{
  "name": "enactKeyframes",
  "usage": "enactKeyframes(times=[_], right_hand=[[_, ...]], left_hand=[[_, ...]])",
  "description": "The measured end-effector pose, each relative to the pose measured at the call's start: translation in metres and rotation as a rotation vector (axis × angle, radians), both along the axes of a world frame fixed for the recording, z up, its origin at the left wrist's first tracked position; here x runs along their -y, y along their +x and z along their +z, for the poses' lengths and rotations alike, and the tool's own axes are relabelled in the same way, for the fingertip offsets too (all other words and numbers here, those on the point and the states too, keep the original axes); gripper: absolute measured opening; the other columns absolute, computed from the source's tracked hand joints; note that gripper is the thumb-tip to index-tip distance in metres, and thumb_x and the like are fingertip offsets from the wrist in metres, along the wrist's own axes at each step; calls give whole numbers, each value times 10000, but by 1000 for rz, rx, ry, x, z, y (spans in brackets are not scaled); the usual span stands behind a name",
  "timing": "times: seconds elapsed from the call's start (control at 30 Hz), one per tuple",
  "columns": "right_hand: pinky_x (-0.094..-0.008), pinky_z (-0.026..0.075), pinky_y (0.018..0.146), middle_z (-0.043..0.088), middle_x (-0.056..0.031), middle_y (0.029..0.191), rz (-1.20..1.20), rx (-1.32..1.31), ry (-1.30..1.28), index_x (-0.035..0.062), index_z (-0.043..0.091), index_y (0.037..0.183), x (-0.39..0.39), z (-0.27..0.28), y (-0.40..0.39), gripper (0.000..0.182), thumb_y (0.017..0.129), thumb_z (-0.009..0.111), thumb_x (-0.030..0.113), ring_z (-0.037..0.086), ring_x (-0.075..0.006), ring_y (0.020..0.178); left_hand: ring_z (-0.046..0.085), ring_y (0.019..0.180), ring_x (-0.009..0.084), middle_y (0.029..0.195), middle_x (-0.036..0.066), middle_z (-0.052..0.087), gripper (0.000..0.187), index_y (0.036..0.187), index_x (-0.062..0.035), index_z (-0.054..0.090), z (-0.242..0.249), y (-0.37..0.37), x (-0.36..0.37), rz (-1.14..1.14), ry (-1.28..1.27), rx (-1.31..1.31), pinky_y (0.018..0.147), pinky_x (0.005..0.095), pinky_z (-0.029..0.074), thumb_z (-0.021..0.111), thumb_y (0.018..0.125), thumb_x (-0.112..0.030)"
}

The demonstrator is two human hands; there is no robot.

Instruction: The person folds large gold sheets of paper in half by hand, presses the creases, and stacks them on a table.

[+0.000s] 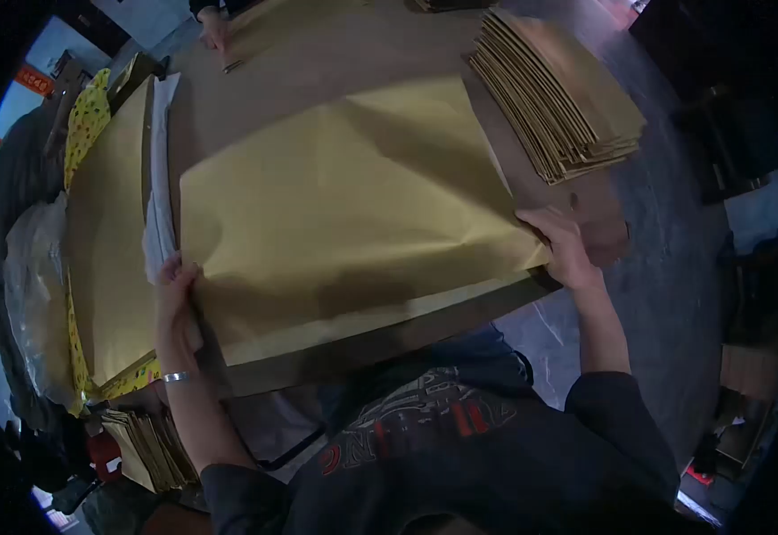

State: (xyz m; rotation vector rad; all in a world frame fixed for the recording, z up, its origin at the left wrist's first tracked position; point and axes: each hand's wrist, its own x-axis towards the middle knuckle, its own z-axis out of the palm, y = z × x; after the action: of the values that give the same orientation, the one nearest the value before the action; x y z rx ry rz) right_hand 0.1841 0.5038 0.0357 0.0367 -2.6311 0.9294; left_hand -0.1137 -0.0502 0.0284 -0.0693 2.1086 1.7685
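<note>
A large sheet of yellow-brown paper [318, 196] lies across the brown table surface [255, 107], creased toward its right corner. My left hand [176, 283] is closed at the sheet's lower left edge, thumb and fingers pinched on it. At the lower right corner my right hand [560, 242] grips the paper, which wrinkles out from the fingers. A pale strip shows along the sheet's near edge. Left of the sheet runs a rolled whitish cloth or plastic strip [159, 178], beside another stack of brown paper [113, 241].
A thick stack of folded brown paper pieces [567, 80] sits at the upper right. Across the table, another person's hand [214, 34] is near a small object. Yellow patterned material [88, 120] and clear plastic [37, 294] are at left; more folded paper [144, 450] stands below.
</note>
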Motion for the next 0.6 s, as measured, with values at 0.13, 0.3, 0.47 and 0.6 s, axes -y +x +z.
enactKeyframes(times=[0.13, 0.3, 0.47, 0.6], right_hand=[[-372, 518, 816, 691, -186, 1070, -125, 130, -199, 3, 610, 1217, 6, 5, 1, 341, 876, 595, 1, 664, -308, 925], [-321, 506, 784, 683, -119, 1008, -151, 253, -323, 18, 572, 1264, -1, 0, -5, 323, 965, 543, 136, 648, -206, 904], [-341, 498, 747, 672, -107, 921, -178, 300, -331, 28, 584, 1236, -1, 0, -11, 323, 946, 575, 170, 637, -202, 839], [-350, 496, 739, 658, -103, 857, -197, 296, -234, 42, 598, 1210, -2, -2, -13, 340, 893, 619, 162, 633, -218, 805]], left_hand=[[565, 755, 98, 856, 5, 601, 370, 1198, 38, 560, -20, -16, 12, -50, -338, -118, 663, 241, 467, 664, 861, -74], [608, 819, 138, 973, 78, 658, 369, 1192, 49, 571, -17, -6, -8, -36, -331, -149, 697, 270, 487, 639, 850, -74], [617, 849, 146, 997, 83, 667, 351, 1182, 19, 588, -17, 3, -13, -12, -325, -145, 717, 271, 494, 631, 848, -77], [612, 853, 143, 1002, 78, 665, 351, 1188, 14, 589, -14, 6, -13, -35, -358, -127, 731, 275, 494, 618, 857, -98]])
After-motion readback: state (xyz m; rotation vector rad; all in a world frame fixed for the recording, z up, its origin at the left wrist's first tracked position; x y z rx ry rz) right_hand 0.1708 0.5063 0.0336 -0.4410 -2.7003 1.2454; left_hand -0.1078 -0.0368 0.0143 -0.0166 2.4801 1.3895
